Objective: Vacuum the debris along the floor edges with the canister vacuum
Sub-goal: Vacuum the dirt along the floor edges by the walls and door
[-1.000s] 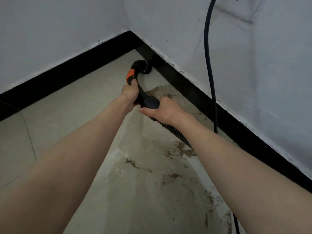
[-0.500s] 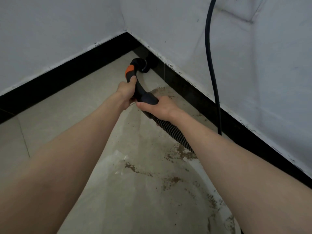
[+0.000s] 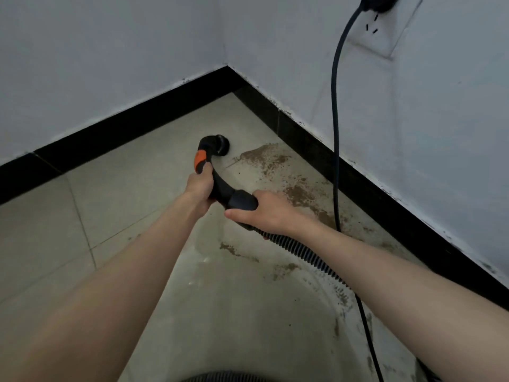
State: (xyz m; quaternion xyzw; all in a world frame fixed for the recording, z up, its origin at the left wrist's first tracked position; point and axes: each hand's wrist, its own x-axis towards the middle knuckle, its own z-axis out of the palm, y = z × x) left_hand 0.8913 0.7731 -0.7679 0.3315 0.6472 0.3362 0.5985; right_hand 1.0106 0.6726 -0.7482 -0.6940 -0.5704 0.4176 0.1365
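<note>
Left hand [image 3: 199, 186] gripping handle [image 3: 217, 183], right hand [image 3: 264, 213] too

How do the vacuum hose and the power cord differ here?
The vacuum hose is ribbed and thick; the power cord is smooth and thin. The right hand grips the hose's end; nothing holds the cord, which hangs from the wall plug. Both are black.
</note>
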